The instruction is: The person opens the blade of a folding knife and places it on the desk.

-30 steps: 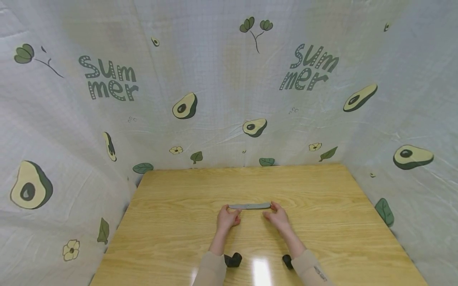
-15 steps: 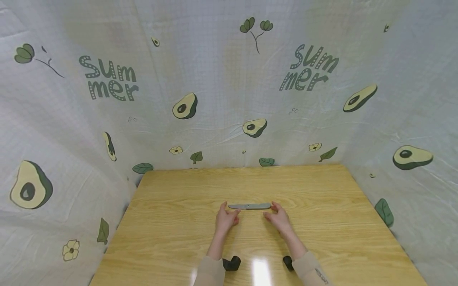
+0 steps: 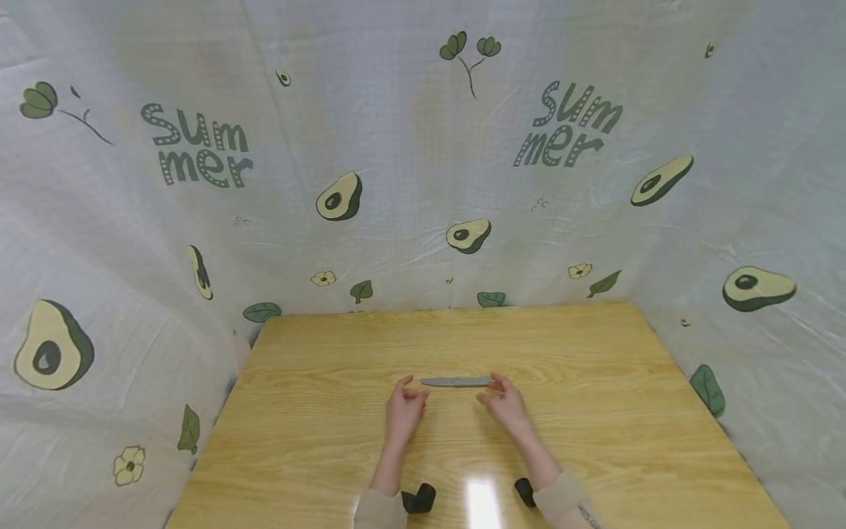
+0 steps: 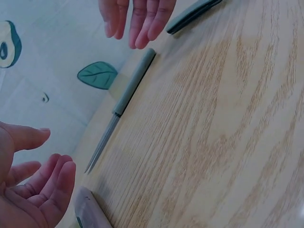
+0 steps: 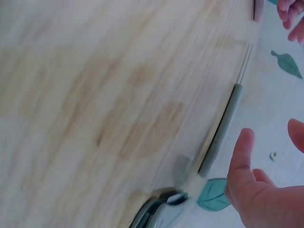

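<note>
A small knife [image 3: 456, 382] with a grey-green handle lies on the table, blade to the left. My left hand [image 3: 405, 411] hovers just off the blade tip, fingers spread and holding nothing. Over the handle end is my right hand [image 3: 505, 405], its fingertips overlapping it in the head view. The right wrist view shows a gap between the index finger [image 5: 242, 149] and the knife handle [image 5: 221, 130]. In the left wrist view the knife [image 4: 134, 83] lies between both hands, the loosely bent fingers of the right hand [image 4: 137, 21] beyond its handle.
A dark, glossy green-edged thing [image 5: 154, 209] lies beyond the handle end. Near the left hand is a pale, rounded, flat thing [image 4: 90, 209]. The wooden table [image 3: 330, 345] is enclosed by printed cloth [image 3: 396, 132]. Black wrist mounts [image 3: 421, 499] show beside the sleeves.
My left hand has moved left, away from the blade tip. My right hand has shifted slightly left, its fingertips now overlapping the handle end. The knife stays about where it was.
</note>
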Available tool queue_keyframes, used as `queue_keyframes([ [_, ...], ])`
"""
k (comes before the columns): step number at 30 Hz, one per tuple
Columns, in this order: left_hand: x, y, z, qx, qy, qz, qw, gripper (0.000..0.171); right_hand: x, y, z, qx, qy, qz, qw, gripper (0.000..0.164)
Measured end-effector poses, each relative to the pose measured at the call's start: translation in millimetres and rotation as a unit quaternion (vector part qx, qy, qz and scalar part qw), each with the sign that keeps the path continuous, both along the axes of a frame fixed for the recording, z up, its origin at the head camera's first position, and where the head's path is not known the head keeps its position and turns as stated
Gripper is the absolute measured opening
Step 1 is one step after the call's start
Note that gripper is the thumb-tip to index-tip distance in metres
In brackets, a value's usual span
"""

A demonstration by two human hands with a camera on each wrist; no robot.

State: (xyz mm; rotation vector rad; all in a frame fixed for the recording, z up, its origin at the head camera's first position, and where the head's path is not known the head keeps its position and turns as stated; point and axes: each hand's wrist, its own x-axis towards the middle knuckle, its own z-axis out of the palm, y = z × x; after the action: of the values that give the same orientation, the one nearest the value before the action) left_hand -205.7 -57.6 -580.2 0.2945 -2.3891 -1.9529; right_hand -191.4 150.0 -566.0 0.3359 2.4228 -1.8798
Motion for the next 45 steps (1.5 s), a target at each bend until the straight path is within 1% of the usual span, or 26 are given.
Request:
queue_keyframes([
  [4, 3.8, -6, -0.7, -0.024, 0.022, 0.013, 0.9994, 0.044, 5.5, -8, -0.2, 0.010, 0.001, 0.027, 1.000, 0.063],
  [7, 7.8, -12, 0.6, -0.050, 0.039, 0.025, 0.9977, 0.041, 9.2, -18, -2.2, -0.001, 0.004, 0.046, 0.999, 0.062],
  [9, 10.5, -16, 2.1, -0.069, 0.046, 0.027, 0.9962, 0.040, 10.9, -27, -2.8, -0.009, 0.009, 0.049, 0.999, 0.060],
  [12, 13.9, -22, 3.1, -0.082, 0.040, 0.029, 0.9954, 0.039, 13.3, -41, -2.6, -0.018, 0.017, 0.051, 0.998, 0.057],
  [16, 17.4, -30, 1.5, -0.079, 0.021, 0.032, 0.9961, 0.037, 17.1, -56, 0.8, -0.027, 0.019, 0.067, 0.997, 0.056],
  [19, 19.1, -35, -1.3, -0.085, 0.019, 0.035, 0.9956, 0.035, 19.5, -64, 3.1, -0.038, 0.014, 0.088, 0.995, 0.059],
  [22, 20.9, -39, -4.0, -0.099, 0.020, 0.047, 0.9938, 0.034, 21.0, -70, 4.0, -0.045, 0.008, 0.104, 0.994, 0.062],
  [26, 24.5, -44, -5.9, -0.122, 0.021, 0.058, 0.9906, 0.032, 21.2, -78, 3.2, -0.053, 0.011, 0.116, 0.992, 0.063],
  [28, 26.5, -46, -6.6, -0.132, 0.019, 0.056, 0.9895, 0.032, 21.0, -81, 1.7, -0.057, 0.012, 0.122, 0.991, 0.064],
  [31, 29.7, -49, -8.0, -0.144, 0.011, 0.045, 0.9884, 0.034, 21.0, -86, -0.3, -0.063, 0.014, 0.127, 0.990, 0.063],
  [35, 33.8, -50, -10.3, -0.147, -0.002, 0.041, 0.9882, 0.035, 20.2, -93, -3.4, -0.059, 0.019, 0.129, 0.990, 0.060],
  [41, 36.2, -52, -13.1, -0.144, 0.008, 0.060, 0.9878, 0.033, 17.8, -105, -7.5, -0.062, 0.010, 0.132, 0.989, 0.060],
  [45, 36.6, -52, -15.0, -0.136, -0.001, 0.063, 0.9887, 0.034, 17.9, -111, -8.0, -0.071, 0.000, 0.132, 0.989, 0.061],
])
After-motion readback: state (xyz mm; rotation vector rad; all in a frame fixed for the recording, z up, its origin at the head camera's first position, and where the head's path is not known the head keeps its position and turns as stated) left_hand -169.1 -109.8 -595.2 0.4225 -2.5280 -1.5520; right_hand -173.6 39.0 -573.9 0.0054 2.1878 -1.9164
